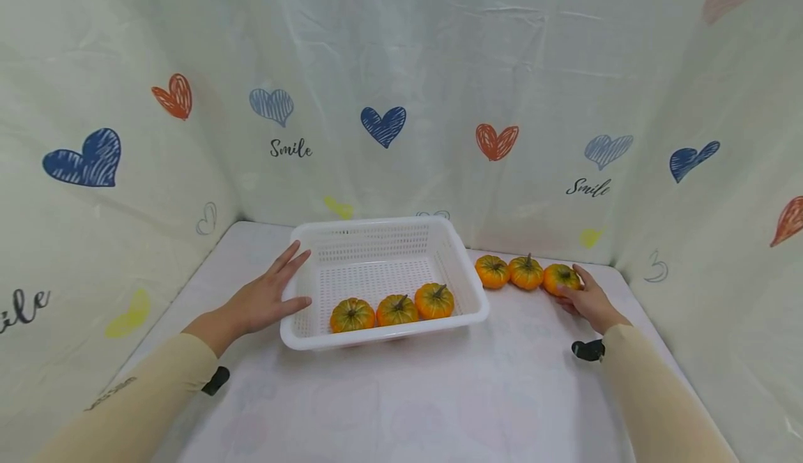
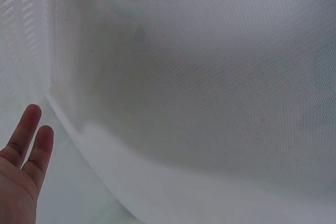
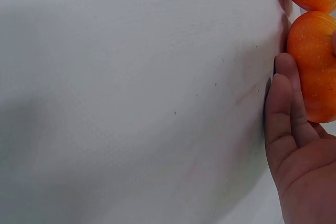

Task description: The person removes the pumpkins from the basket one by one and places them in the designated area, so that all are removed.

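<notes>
A white plastic basket (image 1: 383, 275) stands on the table, with three small orange-and-green pumpkins (image 1: 396, 309) in a row along its near side. My left hand (image 1: 266, 299) is at the basket's left rim, fingers spread and fairly straight; the left wrist view shows two of its fingers (image 2: 39, 153) beside the basket wall. To the right of the basket, three more pumpkins (image 1: 525, 272) sit in a row. My right hand (image 1: 590, 300) grips the rightmost pumpkin (image 1: 560, 279), fingers and thumb on either side. That pumpkin rests close against its neighbour in the right wrist view.
A white cloth covers the table (image 1: 401, 407). Curtains (image 1: 426, 65) printed with hearts hang behind and at both sides, close to the table's edges. Dark straps (image 1: 587, 350) show at the wrists.
</notes>
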`<state>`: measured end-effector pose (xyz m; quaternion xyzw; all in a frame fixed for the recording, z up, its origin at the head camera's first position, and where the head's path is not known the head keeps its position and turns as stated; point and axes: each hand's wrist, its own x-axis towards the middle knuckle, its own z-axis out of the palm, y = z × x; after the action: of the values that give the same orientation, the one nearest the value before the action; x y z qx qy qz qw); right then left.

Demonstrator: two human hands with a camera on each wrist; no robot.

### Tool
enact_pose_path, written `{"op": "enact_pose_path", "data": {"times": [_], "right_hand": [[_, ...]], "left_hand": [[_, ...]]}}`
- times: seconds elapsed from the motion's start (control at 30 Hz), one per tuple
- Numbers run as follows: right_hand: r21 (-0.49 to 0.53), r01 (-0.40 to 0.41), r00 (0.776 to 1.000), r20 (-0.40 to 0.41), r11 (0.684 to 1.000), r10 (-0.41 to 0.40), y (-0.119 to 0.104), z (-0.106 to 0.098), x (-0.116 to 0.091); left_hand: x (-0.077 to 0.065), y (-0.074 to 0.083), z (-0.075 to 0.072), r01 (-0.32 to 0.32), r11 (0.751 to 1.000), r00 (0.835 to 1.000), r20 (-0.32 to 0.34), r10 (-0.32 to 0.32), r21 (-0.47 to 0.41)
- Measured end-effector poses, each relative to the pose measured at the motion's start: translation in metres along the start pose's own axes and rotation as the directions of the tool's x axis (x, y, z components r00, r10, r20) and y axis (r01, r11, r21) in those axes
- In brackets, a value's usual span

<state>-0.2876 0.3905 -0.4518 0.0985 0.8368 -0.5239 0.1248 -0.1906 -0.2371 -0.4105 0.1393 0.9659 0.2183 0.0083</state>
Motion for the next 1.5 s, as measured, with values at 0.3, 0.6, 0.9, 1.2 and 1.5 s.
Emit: {"op": "enact_pose_path", "data": {"times": [0.3, 0.6, 0.9, 1.2, 1.5], "right_hand": [[0.024, -0.011, 1.000, -0.013, 1.000, 0.012, -0.0009, 0.0008, 0.0044], [0.028, -0.017, 1.000, 0.001, 0.999, 0.017, -0.0046, -0.0018, 0.0028], [0.034, -0.024, 1.000, 0.002, 0.999, 0.024, -0.0027, -0.0004, 0.0052], [0.030, -0.035, 0.999, 0.000, 0.999, 0.035, -0.0021, 0.0002, 0.0040], [0.025, -0.048, 0.999, -0.020, 0.999, 0.048, -0.0029, -0.0012, 0.0005]], "left_hand": [[0.0007, 0.0013, 0.0004, 0.012, 1.000, 1.000, 0.006, -0.012, 0.003], [0.0017, -0.0010, 0.0029, 0.013, 1.000, 1.000, 0.002, -0.013, 0.007], [0.0011, -0.0005, 0.0015, 0.015, 1.000, 1.000, 0.003, -0.015, 0.008], [0.0006, -0.0001, 0.0008, 0.012, 1.000, 1.000, 0.000, -0.012, 0.012], [0.0004, -0.0001, 0.0004, 0.007, 1.000, 1.000, -0.003, -0.007, 0.009]]}}
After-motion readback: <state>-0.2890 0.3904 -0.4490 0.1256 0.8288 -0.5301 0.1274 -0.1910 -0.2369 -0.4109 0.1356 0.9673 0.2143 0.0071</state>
